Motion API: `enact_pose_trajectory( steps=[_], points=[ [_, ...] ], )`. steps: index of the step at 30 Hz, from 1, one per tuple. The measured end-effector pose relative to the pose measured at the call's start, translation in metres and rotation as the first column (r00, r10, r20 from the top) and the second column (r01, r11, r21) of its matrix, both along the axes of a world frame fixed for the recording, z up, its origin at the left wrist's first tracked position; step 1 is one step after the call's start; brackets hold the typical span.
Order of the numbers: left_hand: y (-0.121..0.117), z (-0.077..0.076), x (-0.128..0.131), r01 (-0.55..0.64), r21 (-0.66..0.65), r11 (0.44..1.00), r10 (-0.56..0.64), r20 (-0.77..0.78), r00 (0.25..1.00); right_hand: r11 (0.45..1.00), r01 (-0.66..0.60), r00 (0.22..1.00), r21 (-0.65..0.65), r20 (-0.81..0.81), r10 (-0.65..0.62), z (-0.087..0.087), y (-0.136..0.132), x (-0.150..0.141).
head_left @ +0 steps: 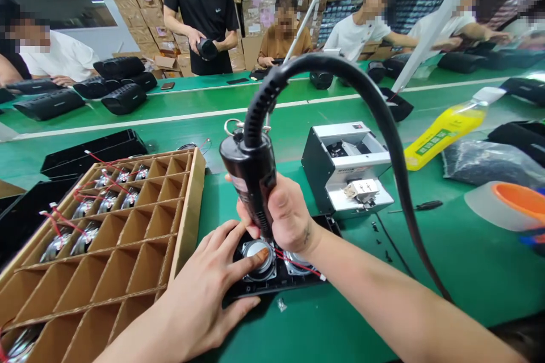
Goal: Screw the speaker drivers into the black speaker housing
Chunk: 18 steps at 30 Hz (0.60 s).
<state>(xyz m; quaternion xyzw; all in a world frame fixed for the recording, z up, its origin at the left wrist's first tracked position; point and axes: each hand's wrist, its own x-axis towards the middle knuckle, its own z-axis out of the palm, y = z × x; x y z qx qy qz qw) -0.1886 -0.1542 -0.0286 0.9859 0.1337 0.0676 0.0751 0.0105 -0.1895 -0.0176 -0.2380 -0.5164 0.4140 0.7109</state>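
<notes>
My right hand [289, 215] is closed round a black electric screwdriver [251, 176], held upright with its thick black cable [383, 119] arching over to the right. Its tip points down at a black speaker panel [276, 281] lying on the green table. My left hand [208, 289] rests on that panel, fingers spread, the index fingertip pressing on a round silver speaker driver [256, 258]. A second driver with red wires [298, 264] sits beside it, partly hidden by my right wrist.
A cardboard divider tray [128, 249] holding several silver drivers with red wires stands at the left. A grey screw feeder box [349, 167] is behind the panel. A yellow bottle [443, 133], an orange-rimmed bowl [519, 198] and loose screws lie right. Several people work across the conveyor.
</notes>
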Motion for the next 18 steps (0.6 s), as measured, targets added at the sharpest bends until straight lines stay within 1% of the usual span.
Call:
enact_pose_trajectory(
  steps=[2,3,4,5,6,8,9,10,11,12,13,15,18],
  points=[
    [0.000,-0.005,-0.002,-0.027,0.010,1.000,0.027,0.020,0.999,0.999,0.049,0.999,0.018,-0.024,-0.048,0.016,-0.009,0.007],
    [0.000,-0.007,-0.002,-0.040,0.013,0.999,0.040,0.024,0.999,0.995,0.097,0.995,0.036,-0.040,-0.096,0.026,-0.016,0.014],
    [0.000,-0.009,-0.003,-0.049,0.016,0.999,0.048,0.027,0.998,0.984,0.171,0.984,0.057,-0.053,-0.168,0.038,-0.024,0.023],
    [0.000,-0.011,-0.004,-0.055,0.017,0.998,0.055,0.031,0.998,0.961,0.266,0.963,0.081,-0.058,-0.262,0.050,-0.033,0.033],
    [0.000,-0.013,-0.004,-0.060,0.018,0.998,0.060,0.036,0.998,0.919,0.382,0.924,0.094,-0.052,-0.379,0.061,-0.042,0.045],
    [0.002,-0.015,-0.005,-0.060,0.017,0.998,0.059,0.044,0.997,0.778,0.619,0.783,0.109,-0.012,-0.622,0.078,-0.059,0.070],
    [0.003,-0.016,-0.005,-0.047,0.015,0.999,0.046,0.043,0.998,0.703,0.704,0.706,0.104,0.014,-0.709,0.083,-0.067,0.083],
    [0.004,-0.017,-0.005,-0.036,0.012,0.999,0.035,0.040,0.999,0.640,0.762,0.640,0.103,0.034,-0.767,0.084,-0.072,0.094],
    [0.004,-0.017,-0.004,-0.024,0.009,1.000,0.023,0.038,0.999,0.596,0.796,0.594,0.101,0.054,-0.802,0.083,-0.076,0.104],
    [0.005,-0.018,-0.003,-0.014,0.005,1.000,0.014,0.035,0.999,0.572,0.814,0.568,0.100,0.067,-0.820,0.080,-0.079,0.112],
    [0.005,-0.017,-0.003,-0.009,-0.003,1.000,0.009,0.031,0.999,0.565,0.819,0.559,0.100,0.078,-0.825,0.075,-0.080,0.119],
    [0.004,-0.016,-0.003,-0.014,-0.033,0.999,0.014,0.014,1.000,0.574,0.812,0.567,0.102,0.095,-0.819,0.065,-0.080,0.127],
    [0.004,-0.011,-0.009,-0.026,-0.100,0.995,0.023,-0.030,0.999,0.590,0.800,0.583,0.106,0.093,-0.807,0.055,-0.080,0.131]
  ],
)
